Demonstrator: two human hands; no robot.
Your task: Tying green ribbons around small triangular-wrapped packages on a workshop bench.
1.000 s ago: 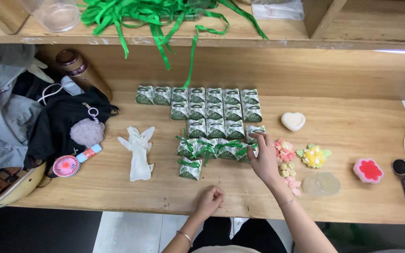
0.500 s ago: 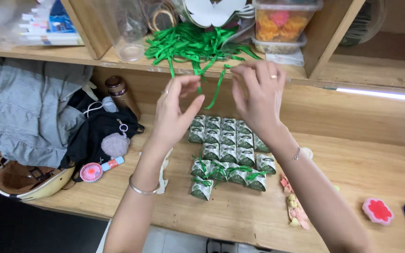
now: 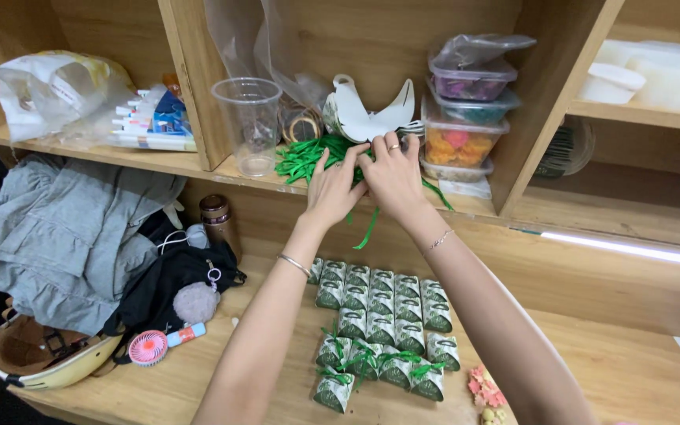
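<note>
Both my hands reach up to the wooden shelf (image 3: 222, 169), into a pile of green ribbons (image 3: 301, 160). My left hand (image 3: 332, 189) lies on the ribbons with its fingers pressed into them. My right hand (image 3: 393, 175), with a ring on it, pinches ribbon strands beside it; one strand (image 3: 369, 228) dangles below the shelf edge. Down on the wooden table (image 3: 175, 386) stand several small green and white gift boxes (image 3: 379, 303) in rows, the nearest row (image 3: 375, 368) tied with green ribbon bows.
A clear plastic cup (image 3: 249, 126) stands left of the ribbons, stacked lidded containers (image 3: 462, 110) to the right, a white card shape (image 3: 364, 118) behind. Grey clothing (image 3: 64, 236), a black bag (image 3: 167, 287), a brown bottle (image 3: 218, 220), a pink mini fan (image 3: 149, 347) and a helmet (image 3: 37, 362) crowd the table's left.
Both hands rose from the table to the shelf and closed into the ribbon pile. The view tilted up, so the shelf fills the frame and the boxes sit lower.
</note>
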